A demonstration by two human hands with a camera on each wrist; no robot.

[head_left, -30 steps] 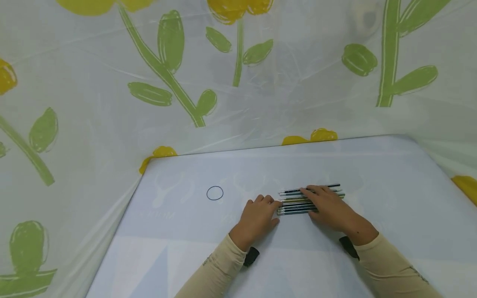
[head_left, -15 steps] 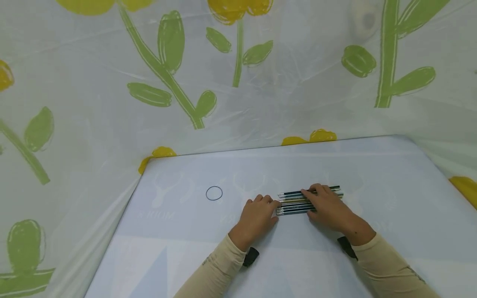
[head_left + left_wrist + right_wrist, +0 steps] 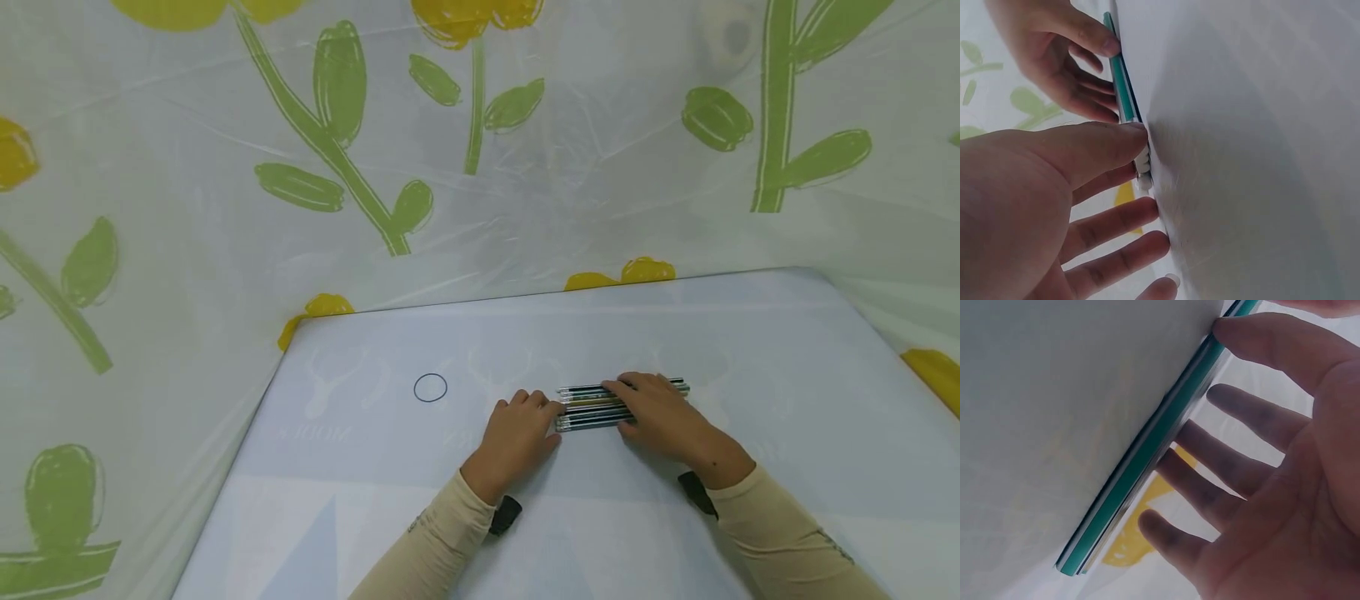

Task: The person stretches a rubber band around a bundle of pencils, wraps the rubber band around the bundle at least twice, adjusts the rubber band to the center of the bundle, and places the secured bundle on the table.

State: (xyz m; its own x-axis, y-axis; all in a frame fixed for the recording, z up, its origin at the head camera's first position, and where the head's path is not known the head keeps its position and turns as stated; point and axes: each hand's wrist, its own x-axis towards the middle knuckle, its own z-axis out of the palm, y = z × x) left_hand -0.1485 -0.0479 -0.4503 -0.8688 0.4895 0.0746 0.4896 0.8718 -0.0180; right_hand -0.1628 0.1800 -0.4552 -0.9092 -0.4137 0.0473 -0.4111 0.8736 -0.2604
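Observation:
Several pencils (image 3: pixel 592 414) lie side by side on the table as a flat row, mostly dark-striped, with pale eraser ends to the left. A green pencil (image 3: pixel 1138 462) forms the near edge. My right hand (image 3: pixel 663 421) spans the row, thumb on its near side and fingers reaching across to the far side. At the eraser ends rests my left hand (image 3: pixel 517 437), fingers spread and fairly straight, thumb (image 3: pixel 1113 147) against the near corner. The middle of the row is partly hidden under my right hand.
The pale table top (image 3: pixel 360 450) carries a drawn circle (image 3: pixel 431 387) left of the pencils. Behind it hangs a white curtain (image 3: pixel 585 192) with yellow flowers and green leaves. Dark straps (image 3: pixel 505 517) sit at the wrists below the sleeves.
The row of pencils has become narrower, its far pencils drawn in toward the near ones by my right hand. My left hand stays at the eraser ends almost unmoved.

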